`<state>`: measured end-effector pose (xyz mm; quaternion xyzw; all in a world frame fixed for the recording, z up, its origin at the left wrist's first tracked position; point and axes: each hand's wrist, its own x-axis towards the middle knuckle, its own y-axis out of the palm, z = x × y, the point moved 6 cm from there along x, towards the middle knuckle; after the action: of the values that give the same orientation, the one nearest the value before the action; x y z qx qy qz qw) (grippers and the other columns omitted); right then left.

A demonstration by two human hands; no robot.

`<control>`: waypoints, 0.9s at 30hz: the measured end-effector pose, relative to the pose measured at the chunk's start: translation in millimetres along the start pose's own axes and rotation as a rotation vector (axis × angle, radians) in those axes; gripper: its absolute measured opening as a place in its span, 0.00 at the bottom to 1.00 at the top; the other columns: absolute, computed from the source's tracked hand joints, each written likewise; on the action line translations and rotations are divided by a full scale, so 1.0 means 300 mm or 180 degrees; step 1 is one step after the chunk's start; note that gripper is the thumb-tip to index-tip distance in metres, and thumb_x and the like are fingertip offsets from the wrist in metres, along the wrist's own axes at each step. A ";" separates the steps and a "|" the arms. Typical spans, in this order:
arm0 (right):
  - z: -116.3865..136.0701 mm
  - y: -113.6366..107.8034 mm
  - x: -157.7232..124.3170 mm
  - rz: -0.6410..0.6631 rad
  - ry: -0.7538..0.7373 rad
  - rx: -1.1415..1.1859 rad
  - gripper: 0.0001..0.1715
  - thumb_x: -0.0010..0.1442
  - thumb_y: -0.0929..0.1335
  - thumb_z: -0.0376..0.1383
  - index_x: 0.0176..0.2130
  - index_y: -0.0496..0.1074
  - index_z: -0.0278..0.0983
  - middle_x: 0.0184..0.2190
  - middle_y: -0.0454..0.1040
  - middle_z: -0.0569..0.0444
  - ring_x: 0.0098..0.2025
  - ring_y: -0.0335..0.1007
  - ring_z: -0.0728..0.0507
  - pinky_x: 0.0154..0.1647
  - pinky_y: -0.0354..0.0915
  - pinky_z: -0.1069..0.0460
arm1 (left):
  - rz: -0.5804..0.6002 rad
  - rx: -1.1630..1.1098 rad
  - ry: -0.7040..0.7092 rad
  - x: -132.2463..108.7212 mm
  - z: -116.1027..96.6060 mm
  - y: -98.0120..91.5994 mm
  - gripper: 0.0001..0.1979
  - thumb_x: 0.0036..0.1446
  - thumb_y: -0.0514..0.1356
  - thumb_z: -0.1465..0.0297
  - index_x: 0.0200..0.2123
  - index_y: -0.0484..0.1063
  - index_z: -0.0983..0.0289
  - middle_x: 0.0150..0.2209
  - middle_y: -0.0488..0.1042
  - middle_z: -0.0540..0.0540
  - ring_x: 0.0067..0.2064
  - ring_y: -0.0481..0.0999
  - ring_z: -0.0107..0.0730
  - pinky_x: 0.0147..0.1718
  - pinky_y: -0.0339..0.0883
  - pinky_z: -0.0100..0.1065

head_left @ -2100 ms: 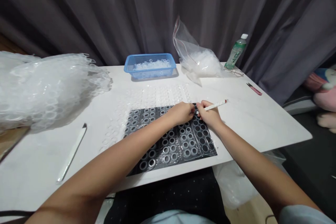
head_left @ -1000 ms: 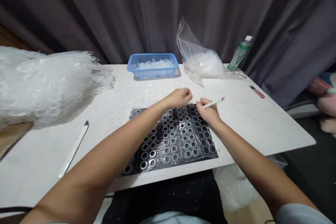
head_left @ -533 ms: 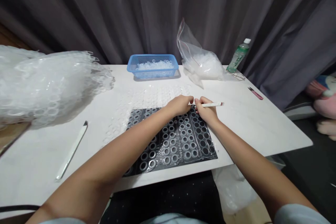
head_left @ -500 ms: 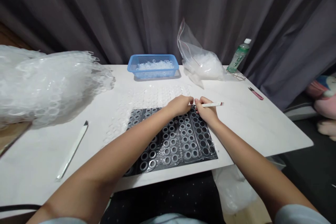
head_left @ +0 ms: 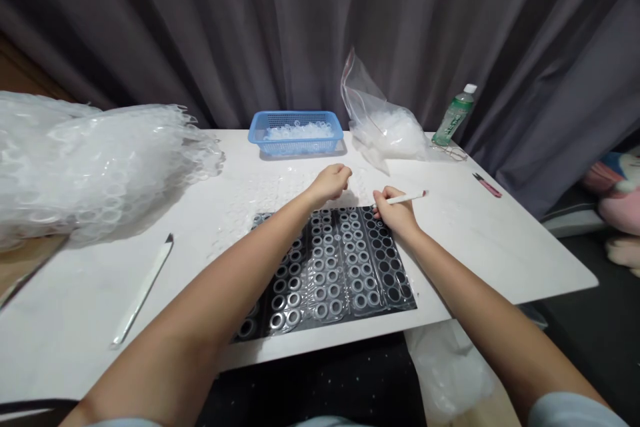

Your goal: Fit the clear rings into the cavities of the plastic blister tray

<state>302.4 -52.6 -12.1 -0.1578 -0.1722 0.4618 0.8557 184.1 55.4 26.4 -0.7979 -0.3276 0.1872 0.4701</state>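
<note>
My right hand (head_left: 396,213) grips a slim white pen-like stick (head_left: 407,198) with a reddish end, its other end hidden by the fingers. That hand rests at the far right corner of a black sheet (head_left: 400,300) covered with rows of grey rings (head_left: 321,310); the rightmost column shows dark circles without grey rings. Beyond the sheet's far edge, my left hand (head_left: 330,185) hovers with curled fingers over clear sheets of punched rings (head_left: 265,188). Whatever it may hold is too small to make out.
A blue basket (head_left: 295,145) of clear rings and a plastic bag (head_left: 395,133) stand at the back. A bulky clear bundle (head_left: 100,167) lies left, with a white dark-tipped stick (head_left: 145,293) before it. A green-labelled bottle (head_left: 454,117) and pink thread snips (head_left: 487,185) are right.
My left hand has moved left and away from the right hand, off the black sheet's top edge. My right hand keeps its hold on the white stick near the same corner.
</note>
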 end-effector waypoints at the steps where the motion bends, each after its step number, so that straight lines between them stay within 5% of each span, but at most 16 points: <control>1: -0.004 -0.002 0.016 -0.0080 0.0015 0.0134 0.18 0.57 0.62 0.45 0.21 0.58 0.40 0.15 0.64 0.62 0.19 0.63 0.49 0.23 0.56 0.54 | -0.0036 0.0055 0.0012 0.001 0.005 -0.003 0.15 0.63 0.43 0.66 0.36 0.68 0.66 0.28 0.74 0.56 0.25 0.70 0.30 0.24 0.61 0.30; 4: -0.006 -0.009 0.054 -0.0338 -0.0125 0.0098 0.18 0.56 0.62 0.43 0.19 0.56 0.40 0.13 0.62 0.62 0.19 0.62 0.49 0.24 0.57 0.54 | -0.0046 0.0312 0.0195 -0.004 -0.006 0.009 0.08 0.56 0.54 0.68 0.33 0.69 0.65 0.28 0.74 0.56 0.32 0.72 0.36 0.31 0.62 0.32; 9: -0.016 0.009 0.057 -0.0284 -0.0100 -0.0077 0.18 0.54 0.63 0.40 0.18 0.56 0.40 0.12 0.62 0.62 0.18 0.59 0.49 0.23 0.55 0.54 | 0.0249 0.0580 0.0529 -0.009 -0.048 0.057 0.13 0.54 0.55 0.71 0.44 0.70 0.62 0.32 0.76 0.55 0.38 0.74 0.38 0.35 0.63 0.32; 18: -0.009 0.022 0.059 -0.0148 -0.0271 -0.0403 0.18 0.55 0.62 0.40 0.17 0.54 0.40 0.12 0.59 0.62 0.19 0.58 0.49 0.23 0.53 0.54 | 0.0544 0.0708 0.0641 -0.002 -0.096 0.109 0.09 0.52 0.56 0.72 0.33 0.76 0.65 0.33 0.77 0.59 0.39 0.76 0.43 0.37 0.65 0.36; 23: -0.005 0.021 0.063 -0.0154 -0.0391 -0.0607 0.18 0.55 0.61 0.38 0.17 0.53 0.40 0.13 0.58 0.61 0.19 0.55 0.49 0.22 0.52 0.54 | 0.0413 0.0327 0.0538 0.021 -0.076 0.057 0.08 0.53 0.55 0.72 0.32 0.75 0.65 0.32 0.77 0.55 0.35 0.75 0.35 0.36 0.66 0.32; 27: -0.003 0.026 0.084 -0.0070 -0.0279 -0.0447 0.18 0.56 0.61 0.40 0.18 0.55 0.40 0.12 0.59 0.62 0.18 0.58 0.49 0.23 0.54 0.54 | 0.0155 -0.0006 0.0214 0.050 -0.037 -0.030 0.16 0.61 0.45 0.69 0.41 0.70 0.67 0.33 0.76 0.56 0.26 0.72 0.27 0.26 0.65 0.29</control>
<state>310.0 -27.5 -12.3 -0.1951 -0.2432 0.4456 0.8392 198.3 62.1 39.9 -0.8119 -0.2922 0.1713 0.4754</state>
